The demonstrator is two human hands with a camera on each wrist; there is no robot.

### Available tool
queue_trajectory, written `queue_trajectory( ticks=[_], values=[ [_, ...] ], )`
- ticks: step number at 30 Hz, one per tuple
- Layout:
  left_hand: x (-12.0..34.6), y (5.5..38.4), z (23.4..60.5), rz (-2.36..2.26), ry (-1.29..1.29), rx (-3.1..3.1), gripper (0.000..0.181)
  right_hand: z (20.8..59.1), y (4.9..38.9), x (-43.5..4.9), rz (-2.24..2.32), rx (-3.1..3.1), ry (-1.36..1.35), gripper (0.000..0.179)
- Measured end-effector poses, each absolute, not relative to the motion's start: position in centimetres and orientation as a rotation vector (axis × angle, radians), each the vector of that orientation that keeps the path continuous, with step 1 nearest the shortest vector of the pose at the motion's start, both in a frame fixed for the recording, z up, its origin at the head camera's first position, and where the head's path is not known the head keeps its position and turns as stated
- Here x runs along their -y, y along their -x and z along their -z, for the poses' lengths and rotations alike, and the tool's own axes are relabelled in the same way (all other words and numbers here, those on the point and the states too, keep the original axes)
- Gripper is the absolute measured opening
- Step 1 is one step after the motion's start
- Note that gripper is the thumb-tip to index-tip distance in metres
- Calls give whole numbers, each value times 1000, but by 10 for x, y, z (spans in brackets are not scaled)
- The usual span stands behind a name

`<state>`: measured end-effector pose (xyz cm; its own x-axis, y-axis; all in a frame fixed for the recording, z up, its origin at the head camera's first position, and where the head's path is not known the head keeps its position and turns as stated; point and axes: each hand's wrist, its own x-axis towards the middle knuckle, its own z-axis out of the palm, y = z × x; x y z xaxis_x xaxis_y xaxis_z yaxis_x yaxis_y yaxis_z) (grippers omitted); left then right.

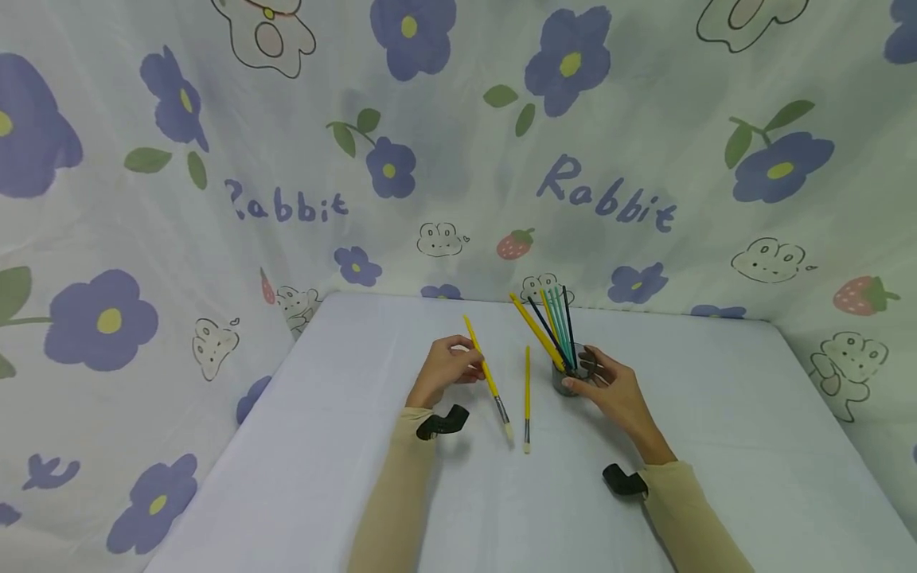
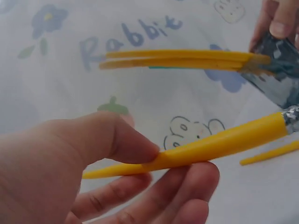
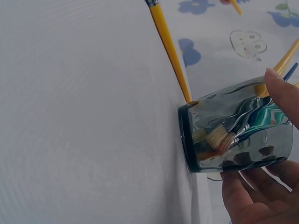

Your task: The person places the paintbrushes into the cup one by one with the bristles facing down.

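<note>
My left hand [image 1: 446, 371] pinches a yellow paintbrush [image 1: 490, 380] between thumb and fingers. The brush slants, its pale bristles pointing down toward me. In the left wrist view the thumb presses on top of the yellow handle [image 2: 219, 139], fingers beneath. My right hand [image 1: 622, 396] grips a dark, see-through glass [image 1: 563, 382] by its sides. Several brushes with yellow, teal and black handles stand in it, bristles down, as the right wrist view shows through the glass wall [image 3: 205, 109]. Between the two hands, another yellow paintbrush [image 1: 527, 386] lies on the table, bristles toward me.
A white table [image 1: 301, 469] spreads out under both hands. Behind it and at the sides hangs a white cloth [image 1: 473, 159] printed with purple flowers, rabbits and lettering. Black curved pieces sit on the left wrist [image 1: 442, 422] and the right wrist [image 1: 623, 481].
</note>
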<state>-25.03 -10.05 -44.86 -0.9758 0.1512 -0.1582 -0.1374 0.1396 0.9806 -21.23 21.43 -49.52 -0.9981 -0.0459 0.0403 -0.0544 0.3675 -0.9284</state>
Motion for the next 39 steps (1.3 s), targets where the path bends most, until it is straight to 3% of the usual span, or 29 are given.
queue_trajectory(
  ticks=[15, 39],
  values=[
    [94, 248, 435, -2353, -5, -1937, 25, 495, 210, -213, -1749, 2620, -54, 96],
    [55, 237, 431, -2490, -141, -1903, 23, 495, 213, -213, -1759, 2599, -82, 96]
  ],
)
